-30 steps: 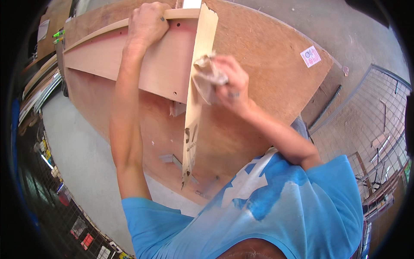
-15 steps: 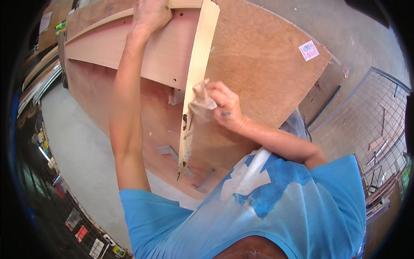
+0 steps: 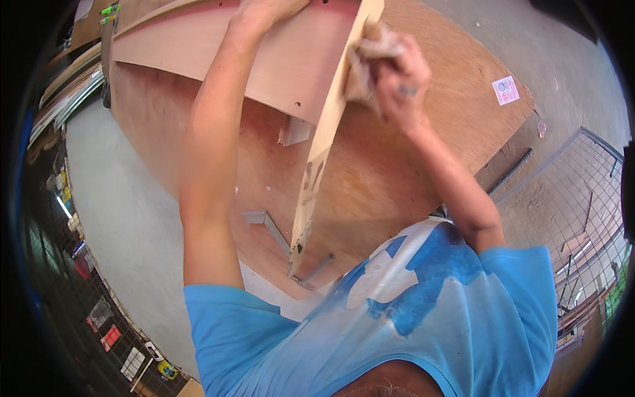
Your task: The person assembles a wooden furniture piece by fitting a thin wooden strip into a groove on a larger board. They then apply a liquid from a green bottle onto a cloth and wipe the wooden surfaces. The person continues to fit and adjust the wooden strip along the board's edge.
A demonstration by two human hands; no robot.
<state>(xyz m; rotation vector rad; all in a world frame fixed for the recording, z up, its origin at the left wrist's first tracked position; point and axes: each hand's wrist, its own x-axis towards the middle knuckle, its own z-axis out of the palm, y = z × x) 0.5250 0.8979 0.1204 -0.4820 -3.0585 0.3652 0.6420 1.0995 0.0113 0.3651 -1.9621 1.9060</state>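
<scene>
A wooden frame with a pinkish panel (image 3: 301, 63) in it stands tilted over a plywood sheet (image 3: 456, 126). At the top edge of the head view, my left hand (image 3: 270, 9) is closed over the frame's far rail, its fingers partly cut off. My right hand (image 3: 405, 76) grips a crumpled, pale beige cloth (image 3: 359, 78). The cloth presses against the frame's pale wooden side strip (image 3: 325, 135), high on its right face. Dark marks show on the strip's near end.
Under the strip lie a grey angled metal piece (image 3: 276, 233) and a short bar (image 3: 319, 270). A printed label (image 3: 505, 90) sticks to the plywood's right corner. Wire mesh (image 3: 582, 192) stands at right. Long boards and strips (image 3: 73, 92) are stacked at far left.
My right hand has moved up and away along the strip with the cloth. The whole view has shifted, so the frame sits higher and further right. My left hand stays on the rail.
</scene>
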